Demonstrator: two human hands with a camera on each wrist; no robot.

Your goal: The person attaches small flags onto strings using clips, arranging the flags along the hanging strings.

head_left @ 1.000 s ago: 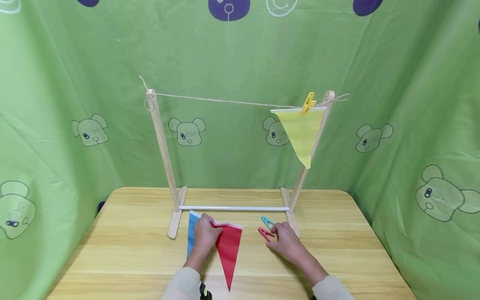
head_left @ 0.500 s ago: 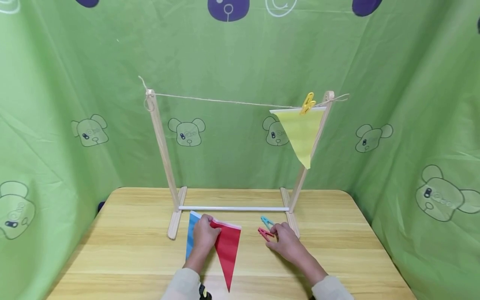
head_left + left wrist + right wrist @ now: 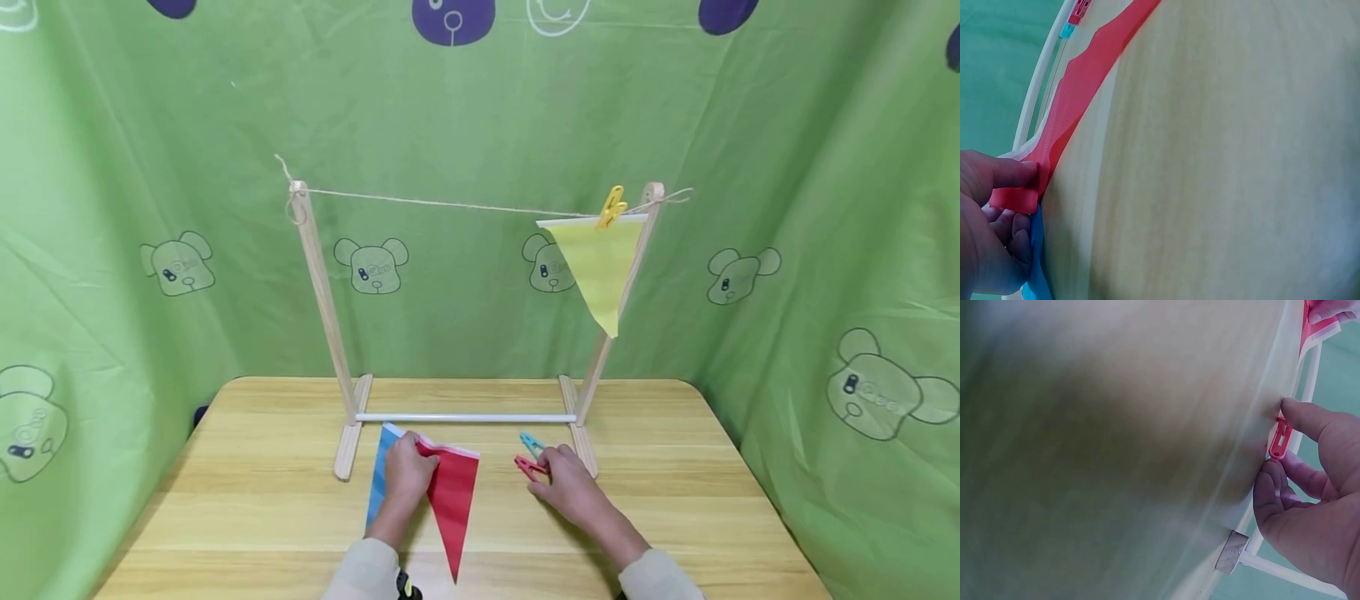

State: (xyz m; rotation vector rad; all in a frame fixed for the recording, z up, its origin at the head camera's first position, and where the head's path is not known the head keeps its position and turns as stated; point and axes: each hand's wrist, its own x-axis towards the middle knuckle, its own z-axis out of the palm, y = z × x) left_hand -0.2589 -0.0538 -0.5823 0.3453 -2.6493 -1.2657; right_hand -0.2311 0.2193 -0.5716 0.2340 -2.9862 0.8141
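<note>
In the head view my left hand pinches a red triangular pennant by its white-edged top, thumb in front. A blue pennant lies partly hidden behind that hand. My right hand is low over the table, a red clothespin between thumb and index finger; the right wrist view has the red clothespin between those fingertips. Just behind it lies a light-blue clothespin, its near end by the fingers. A yellow pennant hangs from the string under a yellow clothespin.
A wooden rack stands across the table, with a left post, a right post and a white crossbar. A string spans the post tops. Green printed cloth encloses the back and sides.
My left hand and the red and blue pennants have shifted very slightly left. My right hand stays at the red clothespin. The head view has drifted a little.
</note>
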